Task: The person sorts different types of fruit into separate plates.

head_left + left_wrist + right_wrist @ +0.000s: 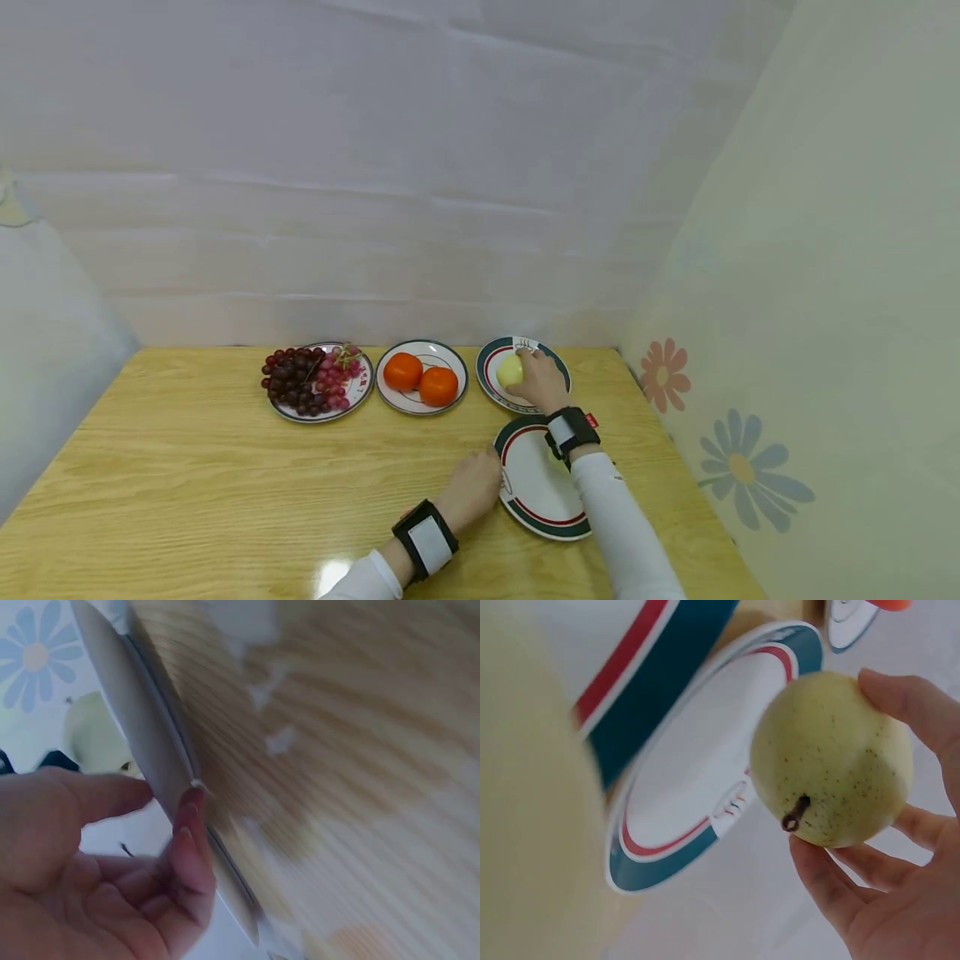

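In the head view my right hand (543,382) grips a round yellow-green pear (511,372) at the far right plate (486,377), white with a green and red rim. The right wrist view shows thumb and fingers around the speckled pear (832,761), its dark stem exposed, with the plate (682,780) beyond. My left hand (471,485) pinches the left rim of a larger, nearer plate (536,483), thumb above and fingertips under the edge. Another pear (97,739) sits on this plate in the left wrist view; my right wrist mostly hides it in the head view.
Left of the far right plate stands a plate (412,407) with two orange persimmons (438,387). Farther left, a plate (362,392) bears dark and pink grapes (296,382). A white sheet (375,208) rises behind the wooden table (262,492); a flowered sheet (810,350) borders the right.
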`<action>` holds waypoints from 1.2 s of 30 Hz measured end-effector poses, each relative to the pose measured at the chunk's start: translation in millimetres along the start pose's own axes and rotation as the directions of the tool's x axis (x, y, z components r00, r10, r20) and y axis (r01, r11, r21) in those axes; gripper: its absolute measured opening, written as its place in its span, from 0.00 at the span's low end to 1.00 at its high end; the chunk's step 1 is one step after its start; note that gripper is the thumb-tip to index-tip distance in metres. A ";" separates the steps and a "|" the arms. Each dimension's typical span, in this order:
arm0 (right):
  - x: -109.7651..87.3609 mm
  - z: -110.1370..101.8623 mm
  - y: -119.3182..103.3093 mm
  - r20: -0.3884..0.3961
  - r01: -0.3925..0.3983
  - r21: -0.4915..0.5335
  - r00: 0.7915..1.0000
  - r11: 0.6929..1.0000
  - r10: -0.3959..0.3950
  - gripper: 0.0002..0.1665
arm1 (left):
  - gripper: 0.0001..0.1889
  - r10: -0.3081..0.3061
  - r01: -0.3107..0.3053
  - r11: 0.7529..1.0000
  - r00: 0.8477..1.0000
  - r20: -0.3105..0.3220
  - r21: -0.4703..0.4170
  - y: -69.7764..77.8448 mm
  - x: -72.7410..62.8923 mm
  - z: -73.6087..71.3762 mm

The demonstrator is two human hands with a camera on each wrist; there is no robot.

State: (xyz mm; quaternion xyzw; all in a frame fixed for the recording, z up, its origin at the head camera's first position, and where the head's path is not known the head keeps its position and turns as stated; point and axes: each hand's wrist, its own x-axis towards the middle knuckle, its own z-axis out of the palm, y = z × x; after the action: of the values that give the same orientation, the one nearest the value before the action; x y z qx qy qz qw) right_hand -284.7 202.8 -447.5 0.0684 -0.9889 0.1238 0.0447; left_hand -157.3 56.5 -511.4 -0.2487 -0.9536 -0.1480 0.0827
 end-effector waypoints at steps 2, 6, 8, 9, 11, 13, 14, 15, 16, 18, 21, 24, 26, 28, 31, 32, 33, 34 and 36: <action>6.9 7.4 -1.1 -0.013 -0.011 0.004 1.000 1.000 0.012 0.44 | 0.06 -0.041 0.041 0.999 0.999 -0.013 -0.028 3.1 -0.1 -0.2; 14.4 20.6 -0.8 -0.029 -0.013 -0.013 1.000 1.000 0.013 0.42 | 0.05 -0.069 0.068 0.998 0.997 -0.023 -0.017 7.5 -0.2 0.3; 16.1 25.6 0.5 -0.012 -0.022 -0.022 1.000 1.000 0.022 0.41 | 0.05 -0.071 0.070 0.997 0.997 -0.014 -0.012 8.8 -0.3 0.4; 16.5 27.5 1.1 0.002 -0.030 -0.026 1.000 0.999 0.030 0.41 | 0.05 -0.071 0.071 0.997 0.997 -0.007 -0.015 9.2 -0.5 0.0; 17.3 29.9 1.9 0.019 -0.040 -0.023 0.999 0.999 0.041 0.41 | 0.05 -0.078 0.079 0.996 0.997 0.009 -0.033 9.7 -0.3 -0.7; 18.2 30.9 2.4 0.037 -0.044 -0.021 0.998 0.999 0.045 0.41 | 0.04 -0.085 0.085 0.995 0.996 0.018 -0.048 9.8 0.1 -1.5; 18.7 30.7 2.3 0.048 -0.045 -0.020 0.998 0.999 0.046 0.42 | 0.04 -0.087 0.088 0.995 0.996 0.020 -0.046 9.8 0.2 -1.8; 19.3 30.5 2.7 0.061 -0.041 -0.019 0.997 0.999 0.042 0.43 | 0.05 -0.090 0.090 0.995 0.996 0.020 -0.046 9.8 0.2 -1.9; 19.4 29.4 2.9 0.078 -0.036 -0.015 0.996 0.999 0.037 0.44 | 0.05 -0.095 0.096 0.994 0.995 0.024 -0.044 9.7 0.2 -1.8; 19.2 25.8 4.4 0.117 -0.027 -0.010 0.993 1.000 0.028 0.46 | 0.05 -0.099 0.100 0.994 0.995 0.017 -0.035 9.6 0.1 -1.9; 14.2 12.1 7.9 0.166 -0.007 0.027 0.986 1.000 0.002 0.48 | 0.05 -0.105 0.105 0.994 0.994 0.012 -0.028 9.0 0.1 -1.5; 1.3 -8.0 15.1 0.191 0.021 0.060 0.981 0.998 -0.032 0.45 | 0.06 -0.104 0.104 0.994 0.994 0.016 -0.033 8.5 0.2 -0.7; -10.4 -21.0 21.3 0.203 0.048 0.059 0.977 0.997 -0.059 0.44 | 0.06 -0.098 0.099 0.994 0.995 0.017 -0.036 7.6 0.3 -0.4; -24.1 -30.0 28.2 0.214 0.060 0.041 0.974 0.997 -0.068 0.43 | 0.06 -0.094 0.095 0.995 0.995 0.014 -0.044 6.9 0.1 -0.9; -47.1 -34.5 37.1 0.240 0.052 -0.014 0.970 0.999 -0.047 0.44 | 0.07 -0.089 0.089 0.995 0.996 0.004 -0.044 6.0 -0.4 -1.5; -55.4 -34.1 39.7 0.252 0.039 -0.029 0.967 0.999 -0.030 0.44 | 0.07 -0.089 0.089 0.995 0.996 0.000 -0.044 5.9 -0.7 -1.8; -63.7 -33.0 41.4 0.262 0.021 -0.041 0.965 0.999 -0.009 0.45 | 0.07 -0.091 0.091 0.995 0.996 0.001 -0.046 6.0 -0.9 -1.9; -71.3 -31.0 42.9 0.271 0.008 -0.059 0.963 0.998 0.009 0.45 | 0.07 -0.093 0.093 0.994 0.996 0.001 -0.051 5.8 -1.1 -2.2; -85.4 -26.7 45.6 0.277 -0.006 -0.075 0.960 0.997 0.027 0.46 | 0.07 -0.099 0.099 0.994 0.995 0.006 -0.056 5.7 -1.2 -3.0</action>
State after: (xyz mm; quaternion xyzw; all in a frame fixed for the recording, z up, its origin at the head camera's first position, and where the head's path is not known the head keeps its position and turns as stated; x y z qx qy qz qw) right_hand -205.2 263.9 -441.6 0.0753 -0.9898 0.0767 -0.0931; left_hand -153.1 59.8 -507.5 -0.2037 -0.9603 -0.1784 0.0668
